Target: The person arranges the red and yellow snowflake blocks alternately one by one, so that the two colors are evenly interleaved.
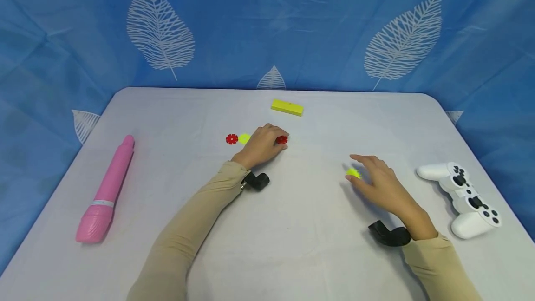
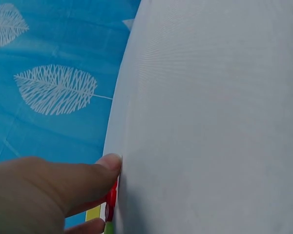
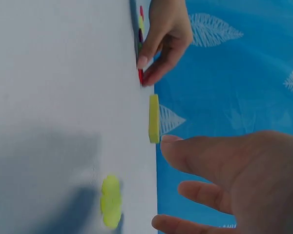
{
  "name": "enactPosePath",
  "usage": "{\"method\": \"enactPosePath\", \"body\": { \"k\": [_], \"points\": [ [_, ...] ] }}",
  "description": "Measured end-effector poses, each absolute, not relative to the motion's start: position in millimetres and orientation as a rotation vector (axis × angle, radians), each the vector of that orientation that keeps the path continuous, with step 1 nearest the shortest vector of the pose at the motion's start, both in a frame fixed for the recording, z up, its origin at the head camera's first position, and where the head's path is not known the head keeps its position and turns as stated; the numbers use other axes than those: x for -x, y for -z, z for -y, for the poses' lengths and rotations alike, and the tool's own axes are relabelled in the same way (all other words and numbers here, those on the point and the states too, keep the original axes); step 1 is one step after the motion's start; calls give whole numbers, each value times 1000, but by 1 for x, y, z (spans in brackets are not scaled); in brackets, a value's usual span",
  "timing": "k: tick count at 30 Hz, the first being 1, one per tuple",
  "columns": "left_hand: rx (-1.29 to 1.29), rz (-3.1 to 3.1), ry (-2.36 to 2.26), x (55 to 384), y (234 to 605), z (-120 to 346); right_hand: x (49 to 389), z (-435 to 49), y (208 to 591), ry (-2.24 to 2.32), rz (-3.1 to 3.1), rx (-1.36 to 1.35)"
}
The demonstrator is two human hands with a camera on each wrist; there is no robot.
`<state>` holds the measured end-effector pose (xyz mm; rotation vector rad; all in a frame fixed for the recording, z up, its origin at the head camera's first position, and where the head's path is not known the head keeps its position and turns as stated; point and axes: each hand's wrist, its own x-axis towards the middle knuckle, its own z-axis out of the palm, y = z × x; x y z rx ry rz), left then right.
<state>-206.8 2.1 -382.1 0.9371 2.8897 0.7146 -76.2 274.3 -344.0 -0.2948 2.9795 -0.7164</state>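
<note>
Near the middle of the table, my left hand (image 1: 262,144) pinches a small red flower-shaped disc (image 1: 282,140) between thumb and fingers. The disc is at the right end of a row on the cloth. Farther left in that row are another red disc (image 1: 231,139) and a yellow-green disc (image 1: 244,138); my hand hides the row's middle from the head view. My right hand (image 1: 382,185) hovers with fingers spread around a yellow-green disc (image 1: 353,173). In the right wrist view this disc (image 3: 111,202) lies apart from the fingertips.
A yellow block (image 1: 287,107) lies beyond my left hand near the table's far edge. On the left is a long pink object (image 1: 104,194) with a pale band. A white game controller (image 1: 461,199) rests to the right of my right hand. Blue leaf-patterned fabric hangs behind.
</note>
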Motion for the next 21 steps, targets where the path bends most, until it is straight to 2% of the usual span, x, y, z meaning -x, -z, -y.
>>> {"method": "enactPosePath", "body": {
  "k": [9, 21],
  "points": [
    [-946, -2881, -751, 208, 384, -4, 71, -292, 356, 789, -2929, 194],
    [-972, -2902, -648, 205, 384, -2, 73, -292, 363, 751, -2972, 208]
  ]
}}
